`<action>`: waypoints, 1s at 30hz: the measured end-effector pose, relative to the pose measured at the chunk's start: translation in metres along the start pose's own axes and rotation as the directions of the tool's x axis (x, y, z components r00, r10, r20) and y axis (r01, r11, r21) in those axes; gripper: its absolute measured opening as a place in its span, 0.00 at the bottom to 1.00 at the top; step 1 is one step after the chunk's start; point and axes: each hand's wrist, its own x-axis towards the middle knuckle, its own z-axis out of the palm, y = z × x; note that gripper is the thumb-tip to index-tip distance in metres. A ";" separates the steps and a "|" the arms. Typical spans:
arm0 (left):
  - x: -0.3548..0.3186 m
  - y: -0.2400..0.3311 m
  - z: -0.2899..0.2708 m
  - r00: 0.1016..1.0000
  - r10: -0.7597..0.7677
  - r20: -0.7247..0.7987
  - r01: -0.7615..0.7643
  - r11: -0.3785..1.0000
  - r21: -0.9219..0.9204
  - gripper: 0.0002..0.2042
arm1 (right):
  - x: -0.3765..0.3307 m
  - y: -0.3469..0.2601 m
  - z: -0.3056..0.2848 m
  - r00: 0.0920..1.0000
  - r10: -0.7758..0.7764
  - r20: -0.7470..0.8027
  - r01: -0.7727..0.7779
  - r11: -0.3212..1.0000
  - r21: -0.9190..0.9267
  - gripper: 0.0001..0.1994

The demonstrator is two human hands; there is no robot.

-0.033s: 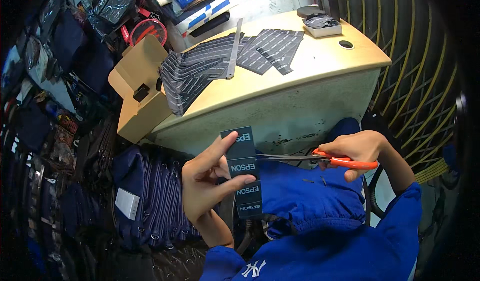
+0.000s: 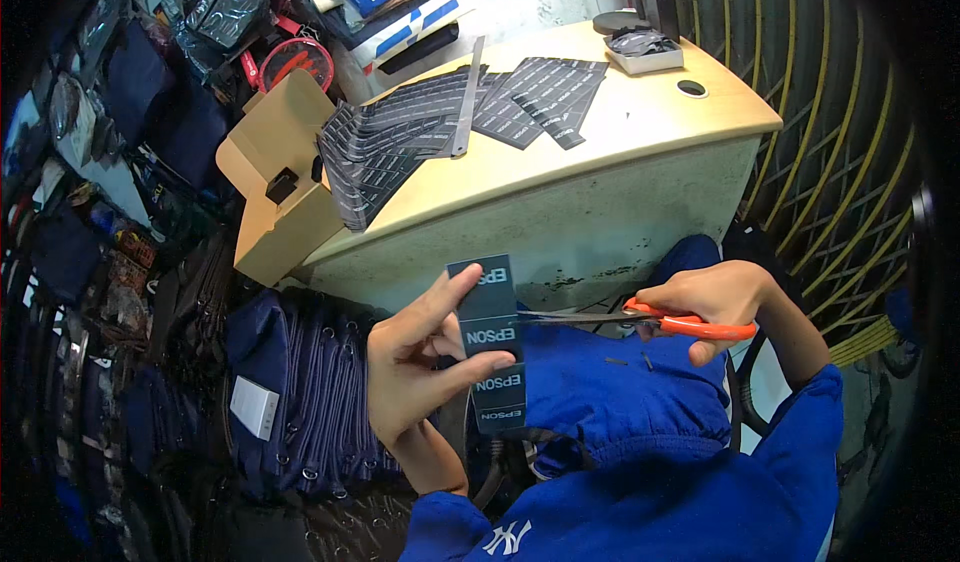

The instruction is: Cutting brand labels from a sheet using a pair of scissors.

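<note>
My left hand (image 2: pixel 415 357) grips a dark printed label strip (image 2: pixel 492 307) between thumb and fingers, holding it upright over my lap. Thin lines divide the strip into several panels with pale lettering. My right hand (image 2: pixel 705 307) is closed round the orange handles of a pair of scissors (image 2: pixel 690 326). Their slim metal blades point left, and the tips meet the strip's right edge near a dividing line. Whether they cut into it I cannot tell. Two small dark scraps (image 2: pixel 616 361) lie on the blue cloth over my lap.
A pale wooden desk (image 2: pixel 690 112) stands ahead, bearing printed dark sheets (image 2: pixel 400 122), a metal ruler (image 2: pixel 468 102) and a white box (image 2: pixel 648 58) of dark pieces. An open cardboard box (image 2: pixel 285 227) is at its left. Dark blue bags (image 2: pixel 330 392) are stacked beside me.
My left hand and the label strip have shifted very slightly right. The right hand and scissors look almost unmoved.
</note>
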 end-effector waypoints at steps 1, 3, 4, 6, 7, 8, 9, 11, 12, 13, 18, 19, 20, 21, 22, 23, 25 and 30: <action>0.001 -0.002 0.002 1.000 -0.018 0.025 0.017 0.999 0.032 0.36 | 0.000 0.000 0.000 1.000 0.004 -0.005 -0.004 1.000 0.005 0.37; 0.002 -0.005 0.004 0.998 -0.020 0.058 0.016 0.998 0.053 0.36 | 0.003 -0.003 0.000 1.000 -0.015 0.021 0.016 0.999 -0.043 0.36; 0.002 -0.007 0.005 0.996 -0.019 0.086 0.012 0.997 0.077 0.37 | 0.004 -0.004 -0.001 1.000 -0.014 0.019 0.015 0.999 -0.037 0.36; 0.002 -0.012 0.006 0.994 0.026 0.108 -0.033 0.997 0.068 0.37 | 0.007 -0.008 -0.002 0.998 -0.037 0.052 0.039 0.998 -0.040 0.35; 0.001 -0.014 0.007 0.989 0.075 0.124 -0.083 0.995 0.059 0.38 | 0.008 -0.014 -0.003 0.998 -0.033 0.048 0.033 0.999 0.013 0.34; 0.001 -0.012 0.008 0.989 0.069 0.129 -0.077 0.995 0.055 0.38 | 0.010 -0.017 -0.003 0.999 -0.030 0.045 0.029 0.999 0.021 0.34; 0.003 -0.008 0.009 0.989 0.040 0.140 -0.053 0.994 0.093 0.38 | 0.010 -0.017 -0.005 0.998 -0.025 0.061 0.025 1.000 0.005 0.34; 0.006 -0.008 0.012 0.987 0.005 0.159 -0.025 0.992 0.125 0.38 | 0.008 -0.015 -0.005 0.996 -0.021 0.082 0.021 1.000 -0.003 0.34; 0.006 -0.007 0.012 0.986 0.015 0.164 -0.035 0.992 0.122 0.38 | 0.008 -0.015 -0.005 0.997 -0.022 0.079 0.022 1.000 0.003 0.34; 0.005 -0.006 0.013 0.985 0.025 0.168 -0.045 0.992 0.119 0.37 | 0.007 -0.015 -0.005 0.996 -0.016 0.087 0.017 1.000 -0.008 0.33; 0.006 -0.001 0.013 0.982 -0.031 0.186 0.011 0.994 0.108 0.36 | 0.009 -0.016 -0.005 0.994 -0.039 0.101 0.038 0.999 0.006 0.32; 0.007 0.000 0.015 0.983 -0.024 0.181 0.006 0.995 0.101 0.36 | 0.009 -0.016 -0.007 0.991 0.009 0.137 -0.007 1.000 -0.015 0.37; 0.008 0.002 0.015 0.983 -0.025 0.184 0.006 0.995 0.101 0.36 | 0.009 -0.016 -0.008 0.983 0.058 0.172 -0.052 0.998 -0.037 0.42; 0.008 0.004 0.014 0.979 -0.055 0.198 0.033 0.993 0.113 0.36 | 0.010 -0.016 -0.008 0.984 0.056 0.172 -0.051 0.998 -0.035 0.42; 0.009 0.005 0.013 0.974 -0.084 0.211 0.058 0.991 0.125 0.36 | 0.010 -0.016 -0.008 0.983 0.065 0.172 -0.059 0.997 -0.040 0.42; 0.009 0.005 0.014 0.973 -0.085 0.213 0.059 0.990 0.125 0.36 | 0.010 -0.016 -0.007 0.982 0.075 0.173 -0.068 0.997 -0.044 0.42; 0.010 0.006 0.016 0.978 -0.044 0.205 0.018 0.991 0.130 0.36 | 0.010 -0.016 -0.007 0.982 0.071 0.173 -0.063 0.997 -0.053 0.42; 0.005 -0.002 0.012 0.978 -0.043 0.203 0.023 0.995 0.099 0.36 | 0.010 -0.014 -0.005 0.983 0.061 0.172 -0.054 0.998 -0.045 0.42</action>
